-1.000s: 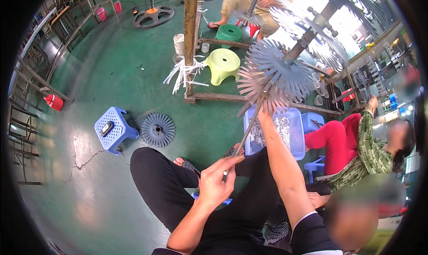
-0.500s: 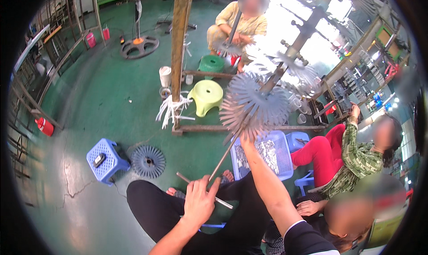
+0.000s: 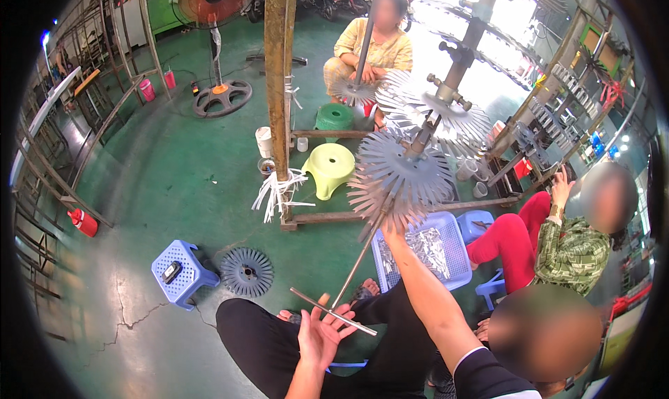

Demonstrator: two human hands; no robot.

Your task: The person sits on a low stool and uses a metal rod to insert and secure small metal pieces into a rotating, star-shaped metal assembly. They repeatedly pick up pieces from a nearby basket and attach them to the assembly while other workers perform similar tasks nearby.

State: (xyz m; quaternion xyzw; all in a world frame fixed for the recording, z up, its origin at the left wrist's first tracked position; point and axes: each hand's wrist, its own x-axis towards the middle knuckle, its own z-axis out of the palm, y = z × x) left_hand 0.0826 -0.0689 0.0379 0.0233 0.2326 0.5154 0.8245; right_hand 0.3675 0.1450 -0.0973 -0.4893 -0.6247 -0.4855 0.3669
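My left forearm rises from the bottom centre, palm turned up; my right arm stretches from the lower right toward mid-frame. My left hand (image 3: 319, 339) is loosely spread, fingers touching the crossbar of a T-handled rod (image 3: 357, 265) at lower centre. My right hand (image 3: 394, 230) is at the lower edge of a bladed disc (image 3: 404, 179); its grip I can't tell. Just beyond it sits a blue basket (image 3: 457, 254), right of centre; a post (image 3: 277, 85) stands upper centre.
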